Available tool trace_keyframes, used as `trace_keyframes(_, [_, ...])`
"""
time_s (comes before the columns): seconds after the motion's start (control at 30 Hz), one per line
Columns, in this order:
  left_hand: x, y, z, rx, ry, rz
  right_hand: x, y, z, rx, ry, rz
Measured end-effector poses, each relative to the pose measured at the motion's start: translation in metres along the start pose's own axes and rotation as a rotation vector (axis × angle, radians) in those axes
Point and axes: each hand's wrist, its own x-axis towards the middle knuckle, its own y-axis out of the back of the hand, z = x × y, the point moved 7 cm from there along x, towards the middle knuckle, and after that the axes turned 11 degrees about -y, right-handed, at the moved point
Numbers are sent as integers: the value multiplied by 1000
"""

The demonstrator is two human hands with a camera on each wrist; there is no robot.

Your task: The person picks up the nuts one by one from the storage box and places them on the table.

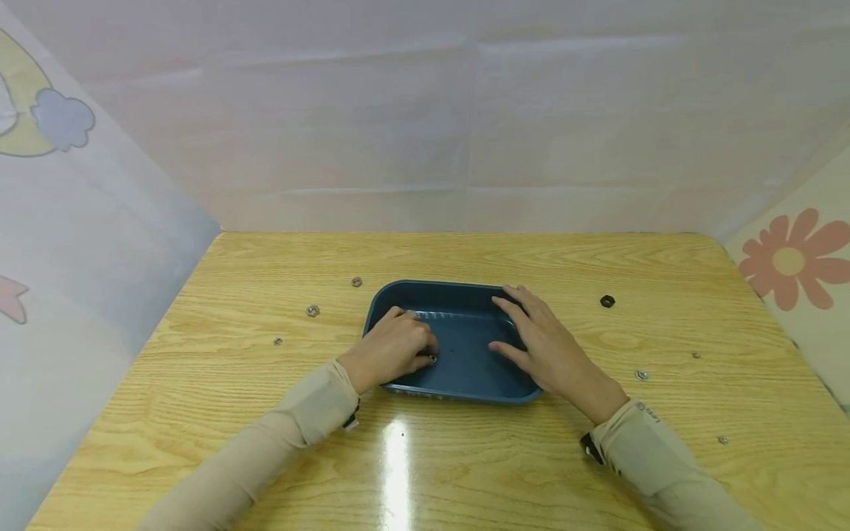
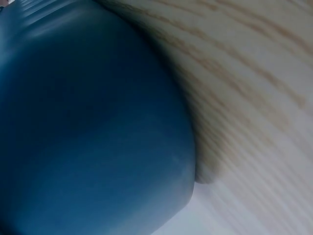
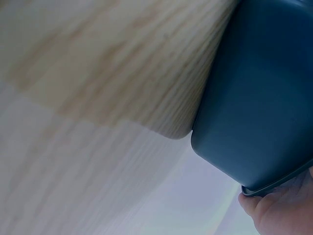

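Note:
A dark blue rectangular tray point(image 1: 465, 372) sits on the wooden table, its outer wall filling much of both wrist views. Over its left rim reaches my left hand point(image 1: 392, 348), fingers curled down inside. Between the thumb and fingers it pinches a small metal nut point(image 1: 433, 359), partly hidden. My right hand point(image 1: 550, 345) lies across the tray's right end with fingers spread and nothing held. In the right wrist view, part of the right hand point(image 3: 288, 210) shows at the tray's rim; the left hand is out of the left wrist view.
Left of the tray lie three silvery nuts: one at the back point(image 1: 357, 282), a middle nut point(image 1: 313, 311) and a smaller nut point(image 1: 278, 341). To the right are a black nut point(image 1: 607, 301), a flanged silvery nut point(image 1: 641, 375) and two small nuts point(image 1: 723, 440). A fabric backdrop point(image 1: 465, 147) stands behind the table.

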Motion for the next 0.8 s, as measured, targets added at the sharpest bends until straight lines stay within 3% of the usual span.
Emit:
trace_keyframes(0.6, [1,9,-1,-45,-33,128,-1,1,-1,4,-5,-6])
trace_keyframes(0.8, [-1,15,-1,-9,-43,169,-1,1,0,0,-5,-7])
